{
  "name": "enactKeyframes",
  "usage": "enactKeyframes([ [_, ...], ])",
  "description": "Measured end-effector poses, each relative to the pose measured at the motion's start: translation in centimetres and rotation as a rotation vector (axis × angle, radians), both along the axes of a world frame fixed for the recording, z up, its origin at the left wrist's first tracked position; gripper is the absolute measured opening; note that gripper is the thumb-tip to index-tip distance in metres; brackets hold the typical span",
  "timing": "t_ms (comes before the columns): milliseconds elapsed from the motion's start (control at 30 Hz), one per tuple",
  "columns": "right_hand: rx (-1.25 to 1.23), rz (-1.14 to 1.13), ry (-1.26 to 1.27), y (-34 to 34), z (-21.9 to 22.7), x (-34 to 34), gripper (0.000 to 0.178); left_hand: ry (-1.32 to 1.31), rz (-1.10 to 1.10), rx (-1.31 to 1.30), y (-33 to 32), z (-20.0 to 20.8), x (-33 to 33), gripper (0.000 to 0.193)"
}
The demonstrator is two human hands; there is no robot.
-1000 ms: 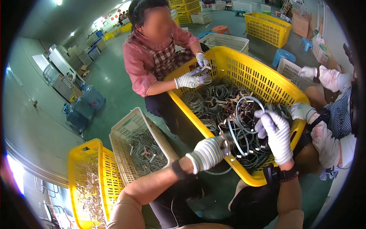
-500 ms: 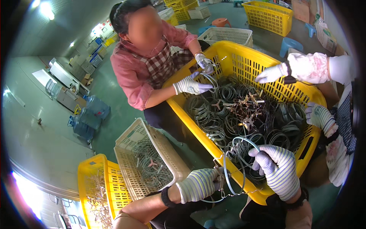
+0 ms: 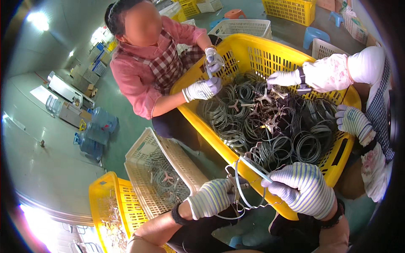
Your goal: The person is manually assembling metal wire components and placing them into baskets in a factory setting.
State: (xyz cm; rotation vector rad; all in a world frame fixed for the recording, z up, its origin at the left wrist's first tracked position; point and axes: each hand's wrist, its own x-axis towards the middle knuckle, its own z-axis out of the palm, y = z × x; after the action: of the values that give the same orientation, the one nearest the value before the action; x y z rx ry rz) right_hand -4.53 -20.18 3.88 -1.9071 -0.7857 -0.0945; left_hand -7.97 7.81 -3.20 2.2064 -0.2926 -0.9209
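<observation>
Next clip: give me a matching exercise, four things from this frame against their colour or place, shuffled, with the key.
Things:
1. big basket of wire rings
2. slatted crate
3. water bottles
4. wire ring

Colour or place:
A. blue, on the floor at the left
B. held between the left hand and right hand
C. yellow
D. cream, beside the left forearm

Pairs: 1-C, 2-D, 3-A, 4-B

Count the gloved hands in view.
6: the wearer's left hand and right hand on a wire ring; two top centre; two right.
</observation>
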Motion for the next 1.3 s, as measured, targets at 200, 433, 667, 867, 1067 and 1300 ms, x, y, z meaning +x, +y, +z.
enactKeyframes([
  [200, 0.056, 0.236, 0.482, -1.3, 1.6, 0.1, 0.033, 0.082, 0.065, -0.080, -0.2, 2.0, 0.2, 0.046],
  [433, 0.002, 0.232, 0.314, -0.8, 0.8, 0.0, 0.026, 0.261, 0.223, -0.238, 0.6, 0.5, -0.3, 0.045],
  [667, 0.067, -0.090, 0.331, -0.1, 0.1, -0.3, 0.021, 0.166, 0.297, -0.240, -0.5, 2.6, 0.6, 0.050],
  [867, 0.029, 0.078, 0.435, -1.2, 1.9, 0.3, 0.022, -0.203, 0.198, -0.237, -0.6, 1.5, -0.2, 0.034],
  [1067, 0.025, -0.213, 0.122, 0.0, 0.0, -0.2, 0.021, -0.050, 0.207, -0.049, -1.6, 3.7, 0.7, 0.044],
  [1300, -0.149, -0.227, -0.283, 0.6, -0.3, -0.3, 0.030, -0.157, 0.248, -0.089, -1.1, 2.4, 0.2, 0.046],
])
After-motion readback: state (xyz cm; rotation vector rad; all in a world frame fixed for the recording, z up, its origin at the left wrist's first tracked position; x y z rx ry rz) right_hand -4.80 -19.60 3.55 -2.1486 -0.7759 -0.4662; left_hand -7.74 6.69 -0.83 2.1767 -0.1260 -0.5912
